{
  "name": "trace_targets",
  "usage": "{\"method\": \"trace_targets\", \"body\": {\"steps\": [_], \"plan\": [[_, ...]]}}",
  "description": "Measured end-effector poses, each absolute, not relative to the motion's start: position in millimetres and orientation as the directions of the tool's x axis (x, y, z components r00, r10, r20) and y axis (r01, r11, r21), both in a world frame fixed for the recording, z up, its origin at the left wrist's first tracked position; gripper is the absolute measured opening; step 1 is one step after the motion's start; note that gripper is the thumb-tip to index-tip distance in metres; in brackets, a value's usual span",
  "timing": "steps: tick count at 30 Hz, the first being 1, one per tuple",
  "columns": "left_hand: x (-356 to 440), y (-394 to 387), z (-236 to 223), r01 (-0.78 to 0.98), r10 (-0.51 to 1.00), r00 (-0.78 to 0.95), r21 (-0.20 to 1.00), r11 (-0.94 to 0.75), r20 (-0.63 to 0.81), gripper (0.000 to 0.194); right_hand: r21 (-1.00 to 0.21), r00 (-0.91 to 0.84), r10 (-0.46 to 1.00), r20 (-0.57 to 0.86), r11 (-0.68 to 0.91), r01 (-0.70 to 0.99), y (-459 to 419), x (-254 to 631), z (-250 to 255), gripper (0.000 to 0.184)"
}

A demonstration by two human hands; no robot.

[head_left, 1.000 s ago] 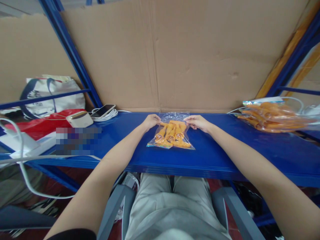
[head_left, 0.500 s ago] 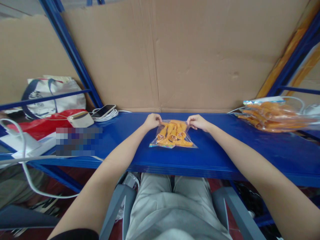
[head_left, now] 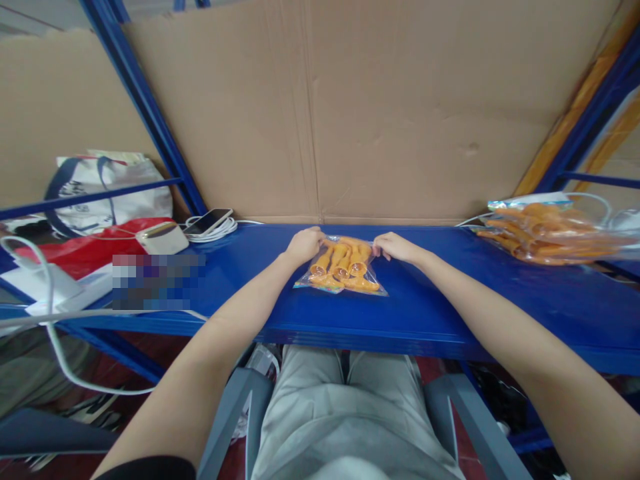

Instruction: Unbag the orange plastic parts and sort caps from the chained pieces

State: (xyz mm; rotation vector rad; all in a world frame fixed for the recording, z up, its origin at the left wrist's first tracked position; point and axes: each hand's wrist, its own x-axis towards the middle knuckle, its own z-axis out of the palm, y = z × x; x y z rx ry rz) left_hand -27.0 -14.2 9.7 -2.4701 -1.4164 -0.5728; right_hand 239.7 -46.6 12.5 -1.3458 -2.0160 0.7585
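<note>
A clear plastic bag (head_left: 342, 265) filled with several orange, cone-shaped pieces lies on the blue tabletop (head_left: 425, 313) in front of me. My left hand (head_left: 306, 244) is closed on the bag's far left corner. At the far right corner, the bent fingers of my right hand (head_left: 391, 247) pinch the plastic. The bag's near edge, with a coloured strip at its left, points toward me. Parts of both far corners are hidden behind my fingers.
More bagged orange pieces (head_left: 545, 230) are piled at the right. To the left are a phone (head_left: 213, 223) on a coiled white cable, a white box (head_left: 163, 239), a red bag (head_left: 95, 248) and a white cloth bag (head_left: 113, 197). A cardboard sheet (head_left: 400, 120) stands behind.
The bag has shifted slightly left and away from me, with both hands still at its far corners. My left fingers have closed further over the plastic.
</note>
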Motion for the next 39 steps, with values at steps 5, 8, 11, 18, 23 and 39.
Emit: {"method": "trace_targets", "body": {"steps": [5,8,11,18,23,39], "plan": [[-23.2,-19.0,13.2,0.852,0.739,0.488,-0.069,-0.52,0.465,0.028,-0.66,-0.281,0.937,0.208,0.346,0.667,-44.1,243.0,10.4,0.043],[-21.2,-22.6,15.3,0.837,0.716,0.51,-0.084,-0.54,0.478,0.03,-0.625,-0.234,0.916,0.325,0.394,0.674,-40.8,244.4,8.5,0.039],[-18.7,-26.1,16.3,0.83,0.698,0.53,-0.127,-0.542,0.481,0.031,-0.747,-0.189,0.925,0.33,0.378,0.547,-41.0,243.2,9.0,0.038],[-14.2,-27.7,12.9,0.738,0.575,0.616,-0.139,-0.66,0.538,0.028,-0.907,-0.383,0.924,0.009,0.169,0.385,-60.1,238.2,23.1,0.029],[-11.6,-28.9,11.3,0.717,0.551,0.591,-0.072,-0.693,0.589,0.026,-0.96,-0.459,0.883,-0.101,0.034,0.277,-71.4,232.5,28.0,0.026],[-33.5,-13.7,16.4,0.713,0.518,0.322,0.156,-0.683,0.793,0.033,-0.998,-0.181,0.983,-0.018,-0.029,-0.059,-75.8,255.3,57.4,0.01]]}}
